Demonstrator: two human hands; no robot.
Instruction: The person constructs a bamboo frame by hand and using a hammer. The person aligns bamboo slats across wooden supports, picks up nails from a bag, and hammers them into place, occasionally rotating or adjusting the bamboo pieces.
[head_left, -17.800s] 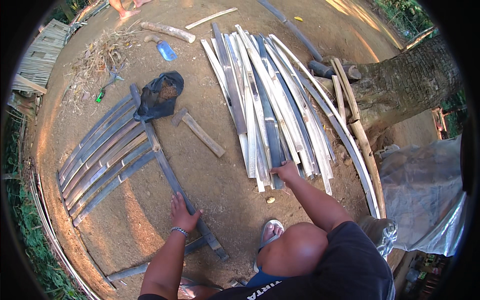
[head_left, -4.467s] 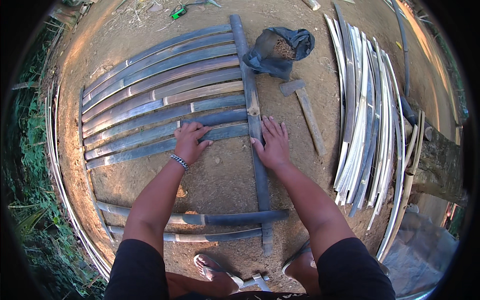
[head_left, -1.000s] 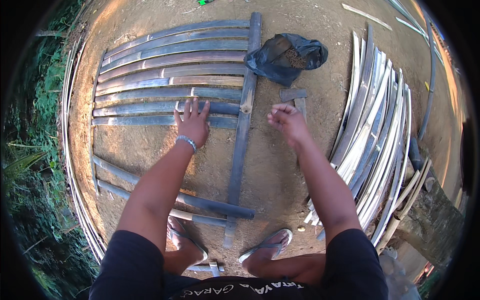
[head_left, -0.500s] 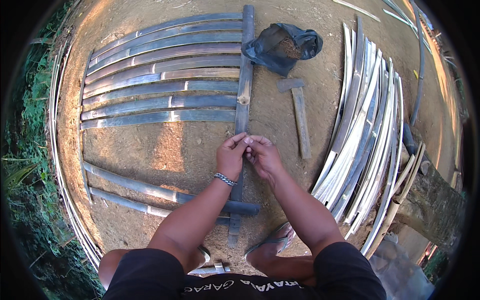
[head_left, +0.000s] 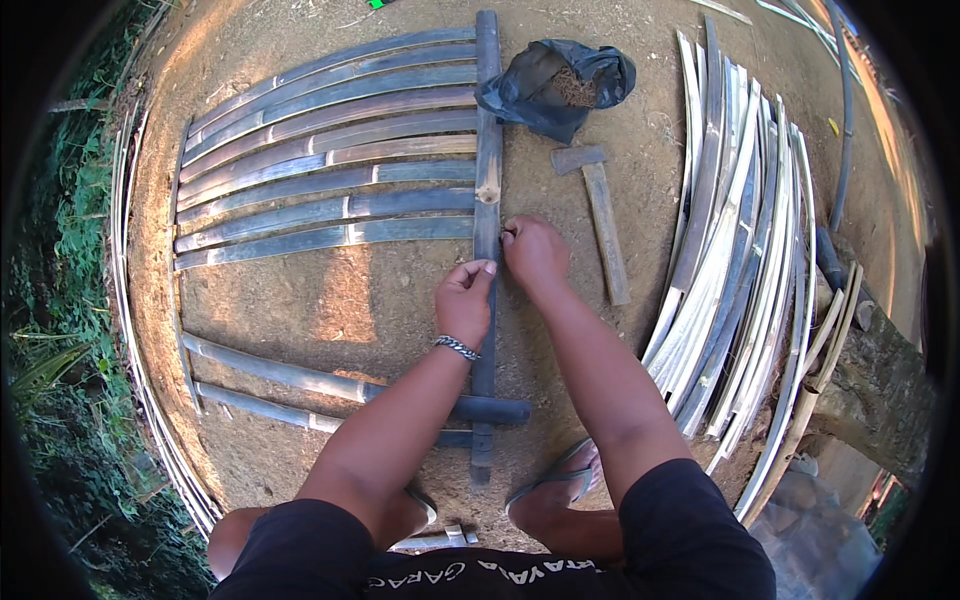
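My left hand [head_left: 465,303] is closed in a pinch, thumb and fingertips pressed together over the left edge of the upright bamboo rail [head_left: 486,130]. Whatever it may hold is too small to make out. My right hand [head_left: 537,256] curls closed just right of the same rail, slightly farther from me. Its fingertips are mostly hidden, as is anything in them. Left of the rail lie several flattened bamboo slats [head_left: 360,205], side by side with their right ends at the rail. A hatchet-like tool with a wooden handle [head_left: 605,228] rests on the ground to the right.
A black plastic bag [head_left: 520,85] holding small brown pieces lies open beyond my hands. On the right is a pile of long split bamboo strips [head_left: 735,260]. Two bamboo pieces [head_left: 290,372] lie nearer me, under my left forearm. A log [head_left: 870,390] lies at far right.
My hands were together over the rail and have come apart. The right moved away from me to the rail's right side; the left stays at the rail, still pinched.
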